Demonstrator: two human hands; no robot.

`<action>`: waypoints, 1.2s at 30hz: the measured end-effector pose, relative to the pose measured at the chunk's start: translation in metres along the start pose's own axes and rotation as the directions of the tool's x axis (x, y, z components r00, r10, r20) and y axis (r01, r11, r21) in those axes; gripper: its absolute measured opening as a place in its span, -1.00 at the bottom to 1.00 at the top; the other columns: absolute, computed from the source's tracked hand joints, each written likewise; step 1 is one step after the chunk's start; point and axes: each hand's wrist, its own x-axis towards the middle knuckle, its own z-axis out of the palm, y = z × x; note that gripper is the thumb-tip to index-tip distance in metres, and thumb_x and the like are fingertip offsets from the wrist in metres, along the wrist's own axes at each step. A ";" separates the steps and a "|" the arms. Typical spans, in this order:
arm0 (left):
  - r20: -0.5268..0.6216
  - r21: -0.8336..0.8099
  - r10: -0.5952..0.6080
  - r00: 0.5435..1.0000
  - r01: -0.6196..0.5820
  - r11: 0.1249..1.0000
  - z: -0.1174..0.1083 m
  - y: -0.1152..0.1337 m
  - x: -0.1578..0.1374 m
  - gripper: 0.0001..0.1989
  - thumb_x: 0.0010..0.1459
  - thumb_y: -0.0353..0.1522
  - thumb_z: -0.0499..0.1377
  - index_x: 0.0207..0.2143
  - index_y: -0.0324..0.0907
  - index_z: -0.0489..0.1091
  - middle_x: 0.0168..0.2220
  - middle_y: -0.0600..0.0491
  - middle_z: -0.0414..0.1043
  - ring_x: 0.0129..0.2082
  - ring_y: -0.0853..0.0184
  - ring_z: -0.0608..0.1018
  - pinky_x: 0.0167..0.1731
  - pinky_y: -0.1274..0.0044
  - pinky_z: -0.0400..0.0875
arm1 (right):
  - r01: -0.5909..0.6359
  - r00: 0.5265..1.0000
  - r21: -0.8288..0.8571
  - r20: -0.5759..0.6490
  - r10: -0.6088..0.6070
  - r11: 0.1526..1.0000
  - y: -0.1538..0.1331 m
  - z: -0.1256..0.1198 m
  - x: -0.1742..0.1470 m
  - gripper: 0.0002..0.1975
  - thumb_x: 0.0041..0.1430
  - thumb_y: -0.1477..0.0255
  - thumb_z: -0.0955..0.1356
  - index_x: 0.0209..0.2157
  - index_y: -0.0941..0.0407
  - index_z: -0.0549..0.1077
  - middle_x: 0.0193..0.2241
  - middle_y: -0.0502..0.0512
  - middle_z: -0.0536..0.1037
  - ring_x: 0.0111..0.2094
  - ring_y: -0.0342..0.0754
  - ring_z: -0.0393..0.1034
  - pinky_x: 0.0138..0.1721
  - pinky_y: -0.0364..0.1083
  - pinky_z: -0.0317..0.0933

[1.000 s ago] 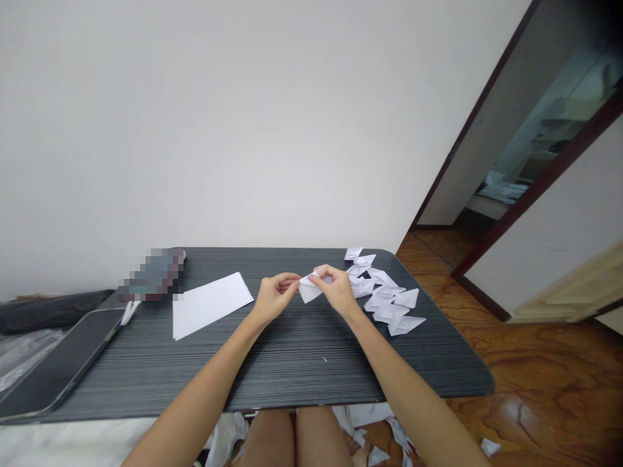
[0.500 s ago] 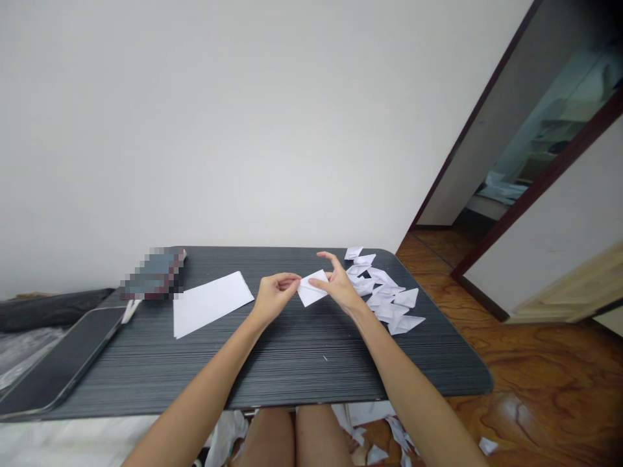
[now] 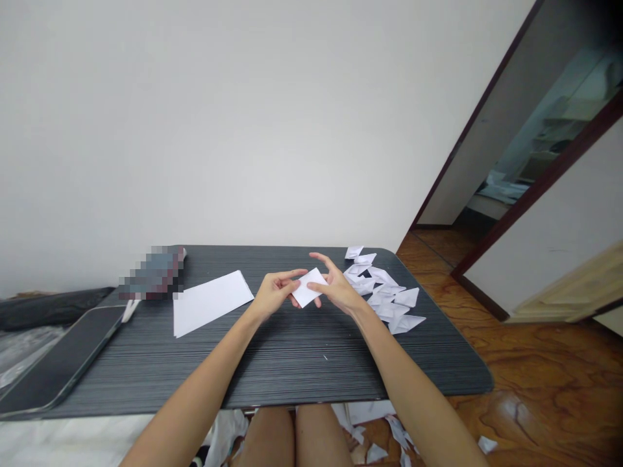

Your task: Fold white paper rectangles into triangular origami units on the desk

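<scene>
A small folded white paper (image 3: pixel 308 288) is held between both hands above the dark table. My left hand (image 3: pixel 276 293) pinches its left corner with thumb on top and fingers beneath. My right hand (image 3: pixel 339 285) grips the right side, its thumb lying on the paper and the index finger raised and bent away. To the right lies a cluster of folded white paper boats (image 3: pixel 384 295), several of them overlapping. On the left rests a stack of white paper sheets (image 3: pixel 211 303).
The dark ribbed table (image 3: pixel 292 383) backs onto a white wall. A pixelated object (image 3: pixel 154 272) lies at its back left, near a dark flat panel (image 3: pixel 63 363). Paper scraps (image 3: pixel 376 453) litter the wooden floor (image 3: pixel 535 370) below, and a doorway opens at right.
The folded paper has turned a little and now shows a smooth diamond face. My left hand has shifted in, its thumb now on the paper and its index finger extended.
</scene>
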 end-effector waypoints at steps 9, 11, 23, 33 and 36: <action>0.109 0.237 0.107 0.988 -0.130 0.963 -0.017 0.012 -0.004 -0.63 0.07 -0.31 -0.01 -0.09 -0.28 0.31 -0.38 -0.03 0.46 -0.62 0.45 0.45 -0.51 0.55 0.36 | -0.046 0.997 0.183 0.074 0.032 0.982 -0.004 -0.009 0.000 -0.70 -0.23 0.53 0.39 -0.32 0.15 0.45 -0.38 0.04 0.43 -0.59 -0.27 0.22 -0.55 -0.21 0.11; 0.152 0.392 0.212 0.965 -0.256 0.884 -0.018 0.016 -0.008 -0.65 0.07 -0.34 -0.02 -0.10 -0.23 0.34 -0.30 -0.04 0.45 -0.56 0.44 0.44 -0.47 0.56 0.35 | -0.087 0.996 0.220 0.041 0.080 0.972 -0.002 -0.011 0.003 -0.74 -0.23 0.54 0.39 -0.36 0.16 0.47 -0.42 0.04 0.44 -0.61 -0.29 0.18 -0.56 -0.21 0.08; 0.148 0.708 0.328 0.933 -0.332 0.624 -0.013 0.009 -0.008 -0.65 0.12 -0.30 -0.05 -0.64 -0.22 0.35 -0.71 0.09 0.33 -0.68 0.47 0.35 -0.53 0.63 0.23 | -0.065 0.996 -0.255 -0.075 0.048 0.965 -0.001 -0.011 -0.001 -0.63 -0.03 0.17 0.27 -0.39 0.19 0.47 -0.43 0.10 0.44 -0.41 -0.14 0.27 -0.45 -0.17 0.10; 0.080 0.198 -0.010 0.997 -0.006 0.980 -0.004 0.004 -0.001 -0.59 0.07 -0.13 -0.05 -0.61 -0.28 0.25 -0.73 0.07 0.35 -0.78 0.47 0.38 -0.79 0.67 0.09 | -0.022 1.000 -0.283 -0.006 0.021 0.959 -0.009 -0.002 -0.006 -0.65 -0.02 0.29 0.28 -0.22 0.20 0.44 -0.67 -0.03 0.39 -0.72 -0.23 0.18 -0.74 -0.23 0.01; 0.152 -0.010 -0.113 0.982 0.116 0.993 -0.006 0.005 0.000 -0.55 0.06 -0.09 -0.07 -0.59 -0.31 0.25 -0.72 0.02 0.36 -0.77 0.42 0.41 -0.85 0.68 0.04 | -0.026 1.000 -0.249 -0.016 0.022 0.968 -0.010 -0.002 -0.006 -0.68 -0.05 0.34 0.30 -0.24 0.18 0.46 -0.69 -0.03 0.39 -0.73 -0.26 0.14 -0.74 -0.25 0.03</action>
